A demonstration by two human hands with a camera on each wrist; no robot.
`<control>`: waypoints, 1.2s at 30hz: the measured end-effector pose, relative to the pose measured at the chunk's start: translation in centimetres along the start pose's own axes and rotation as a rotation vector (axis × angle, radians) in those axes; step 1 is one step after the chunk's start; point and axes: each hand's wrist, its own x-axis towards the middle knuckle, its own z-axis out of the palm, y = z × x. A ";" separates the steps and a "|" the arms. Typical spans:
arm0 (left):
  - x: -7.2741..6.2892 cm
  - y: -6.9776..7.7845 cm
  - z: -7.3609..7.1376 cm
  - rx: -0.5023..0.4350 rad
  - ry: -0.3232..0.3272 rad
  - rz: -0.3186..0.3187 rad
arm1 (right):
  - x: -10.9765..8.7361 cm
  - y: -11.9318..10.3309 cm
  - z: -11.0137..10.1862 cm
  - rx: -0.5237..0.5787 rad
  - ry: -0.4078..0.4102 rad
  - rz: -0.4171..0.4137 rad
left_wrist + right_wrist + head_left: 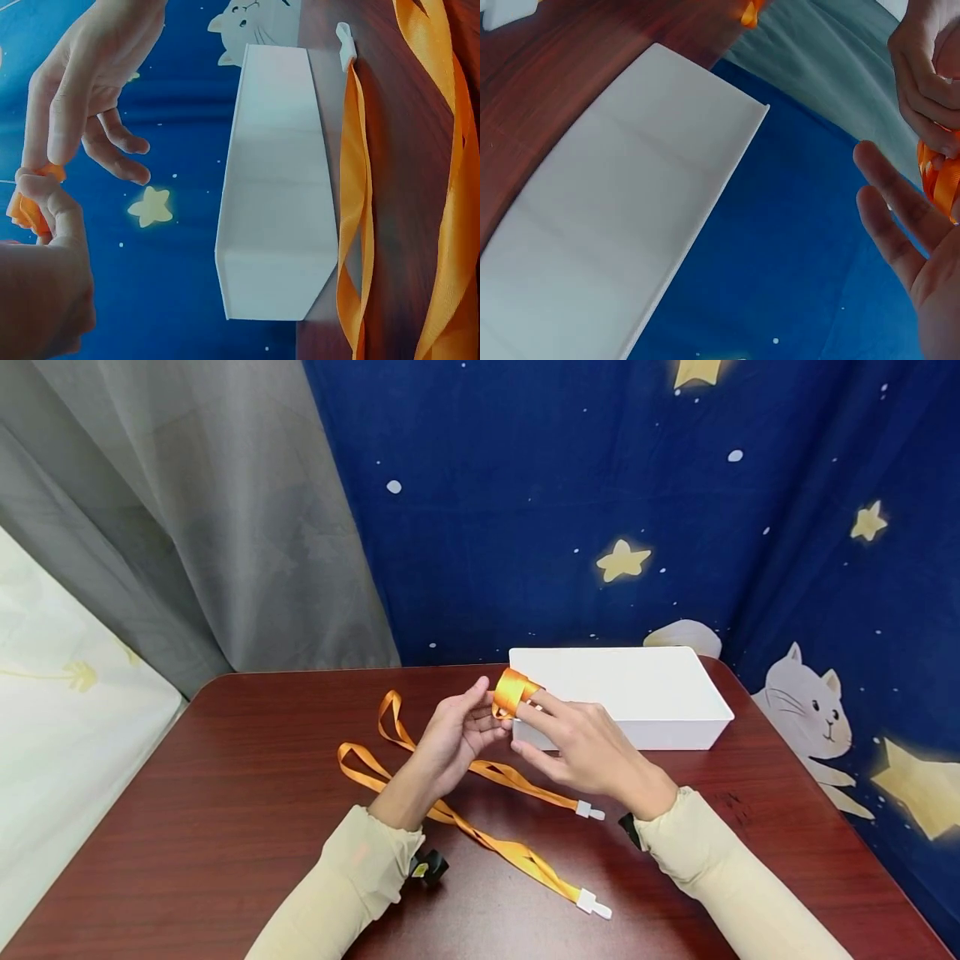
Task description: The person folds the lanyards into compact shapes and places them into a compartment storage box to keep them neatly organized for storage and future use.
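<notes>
A wound-up orange lanyard (512, 692) is held between the two hands, raised close to the white box's near left corner. My left hand (459, 733) grips the coil from the left, its thumb and fingertips at the loops in the left wrist view. From the right, my right hand (581, 743) pinches the same coil with thumb and index finger, other fingers spread (900, 225). Two more orange lanyards lie on the table below: a nearer one (517, 853) and a farther one (517, 779), each ending in a white clip.
An upturned-looking white box (615, 681) stands at the back right of the dark red table (247, 777). Behind the table hang a grey curtain (225, 510) and a blue star-printed curtain (510, 510). Both lanyards' loops stretch left beneath the left forearm.
</notes>
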 end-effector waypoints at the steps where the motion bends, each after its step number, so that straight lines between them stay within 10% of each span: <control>1: 0.0 0.0 0.0 0.008 0.003 0.006 | 0.1 0.0 0.0 -0.015 -0.007 -0.004; 10: 0.2 -0.4 0.2 0.184 0.085 0.037 | 0.4 -0.6 0.2 -0.104 -0.085 -0.005; 24: 0.3 -0.2 -0.1 0.161 0.086 -0.019 | 0.2 -0.9 0.7 -0.101 -0.094 -0.017; 36: 0.5 -0.2 -0.8 0.126 0.040 -0.093 | -0.7 -0.5 0.7 0.357 -0.045 0.117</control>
